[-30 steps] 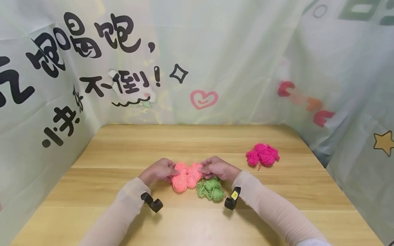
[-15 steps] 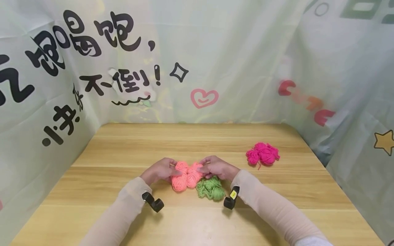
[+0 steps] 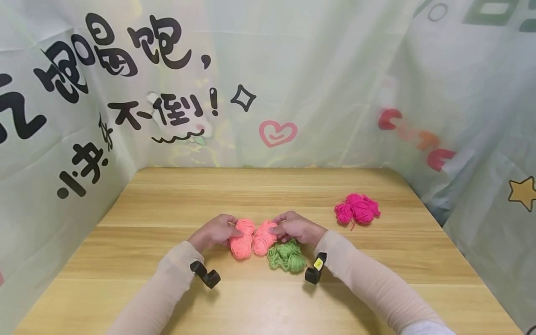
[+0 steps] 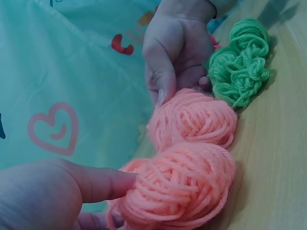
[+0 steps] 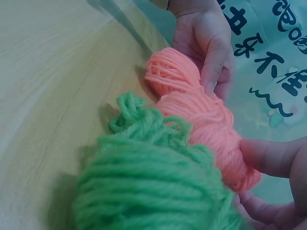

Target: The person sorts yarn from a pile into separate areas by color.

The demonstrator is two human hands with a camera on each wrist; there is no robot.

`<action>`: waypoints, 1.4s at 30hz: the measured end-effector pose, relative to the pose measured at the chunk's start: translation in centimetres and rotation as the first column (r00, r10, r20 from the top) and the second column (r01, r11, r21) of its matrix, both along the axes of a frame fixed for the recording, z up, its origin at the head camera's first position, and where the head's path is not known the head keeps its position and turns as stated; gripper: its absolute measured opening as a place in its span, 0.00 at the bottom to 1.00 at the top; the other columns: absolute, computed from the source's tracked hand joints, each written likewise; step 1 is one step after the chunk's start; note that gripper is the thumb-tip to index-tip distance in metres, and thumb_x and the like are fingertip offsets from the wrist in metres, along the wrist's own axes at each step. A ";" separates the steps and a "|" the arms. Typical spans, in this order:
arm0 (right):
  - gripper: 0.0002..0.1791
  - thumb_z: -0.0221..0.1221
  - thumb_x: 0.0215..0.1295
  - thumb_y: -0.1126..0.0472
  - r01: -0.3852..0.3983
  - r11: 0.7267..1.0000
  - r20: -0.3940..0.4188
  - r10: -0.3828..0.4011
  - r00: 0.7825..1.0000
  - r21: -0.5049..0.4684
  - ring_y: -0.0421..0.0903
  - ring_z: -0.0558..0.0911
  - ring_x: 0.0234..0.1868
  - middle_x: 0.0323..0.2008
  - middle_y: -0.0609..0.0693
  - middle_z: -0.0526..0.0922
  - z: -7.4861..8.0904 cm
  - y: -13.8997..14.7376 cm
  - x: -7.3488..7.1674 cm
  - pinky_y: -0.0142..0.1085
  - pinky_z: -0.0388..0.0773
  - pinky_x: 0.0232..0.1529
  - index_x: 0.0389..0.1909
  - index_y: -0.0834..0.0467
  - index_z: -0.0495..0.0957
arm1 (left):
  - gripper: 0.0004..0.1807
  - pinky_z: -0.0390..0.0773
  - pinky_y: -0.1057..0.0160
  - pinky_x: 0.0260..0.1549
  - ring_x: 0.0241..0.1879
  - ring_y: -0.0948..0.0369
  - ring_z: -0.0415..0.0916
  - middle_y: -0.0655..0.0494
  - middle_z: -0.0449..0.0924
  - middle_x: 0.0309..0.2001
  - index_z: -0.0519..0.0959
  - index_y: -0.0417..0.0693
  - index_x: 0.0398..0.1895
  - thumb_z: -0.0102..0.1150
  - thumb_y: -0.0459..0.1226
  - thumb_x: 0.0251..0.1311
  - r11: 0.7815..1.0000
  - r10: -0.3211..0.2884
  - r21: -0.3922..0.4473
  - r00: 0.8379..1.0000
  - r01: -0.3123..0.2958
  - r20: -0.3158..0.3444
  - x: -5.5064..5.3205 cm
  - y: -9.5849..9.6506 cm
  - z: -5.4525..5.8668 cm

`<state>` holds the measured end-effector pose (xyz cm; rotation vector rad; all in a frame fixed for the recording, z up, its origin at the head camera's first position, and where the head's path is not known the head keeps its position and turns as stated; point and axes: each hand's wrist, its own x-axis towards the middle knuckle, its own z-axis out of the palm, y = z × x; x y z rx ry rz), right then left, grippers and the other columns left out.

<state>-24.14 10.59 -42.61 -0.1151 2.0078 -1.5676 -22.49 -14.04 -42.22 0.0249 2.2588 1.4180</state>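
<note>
Two skeins of salmon-pink yarn stand side by side near the table's middle. My left hand (image 3: 215,231) pinches the left pink skein (image 3: 241,244) at its outer side, thumb on the front. The right pink skein (image 3: 264,239) is held the same way by my right hand (image 3: 295,228). In the left wrist view, the thumb presses into the near pink skein (image 4: 180,187), while the far one (image 4: 196,120) sits in the other hand's grip. A loose green yarn bundle (image 3: 286,257) lies just below my right hand, and fills the front of the right wrist view (image 5: 148,187).
A magenta yarn bundle (image 3: 360,210) lies toward the back right of the wooden table (image 3: 167,195). Printed curtains (image 3: 326,93) enclose the table at the back and both sides. Black wrist cameras hang below both wrists.
My left hand has shifted slightly left with its pink skein, so a gap shows between the two skeins. The right hand, green bundle and magenta bundle stay nearly where they were.
</note>
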 end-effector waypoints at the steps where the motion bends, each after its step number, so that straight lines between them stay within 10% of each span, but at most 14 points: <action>1: 0.22 0.61 0.63 0.70 0.000 1.000 -0.001 0.000 1.000 -0.002 0.41 0.76 0.23 0.24 0.51 0.79 0.1 0.0 0.0 0.29 0.76 0.24 0.56 0.73 0.69 | 0.24 0.82 0.59 0.32 0.33 0.57 0.78 0.45 0.79 0.39 0.68 0.29 0.58 0.60 0.30 0.60 1.000 -0.002 -0.001 1.000 0.002 -0.003 0.0 0.0 0.0; 42: 0.23 0.58 0.65 0.68 0.083 0.992 0.052 -0.079 0.996 -0.097 0.46 0.79 0.31 0.32 0.54 0.77 0.2 -0.3 0.1 0.39 0.82 0.37 0.59 0.69 0.65 | 0.27 0.80 0.61 0.31 0.30 0.58 0.76 0.44 0.78 0.37 0.62 0.28 0.62 0.57 0.29 0.62 0.996 0.001 0.088 1.000 0.000 -0.016 -1.7 -2.4 0.7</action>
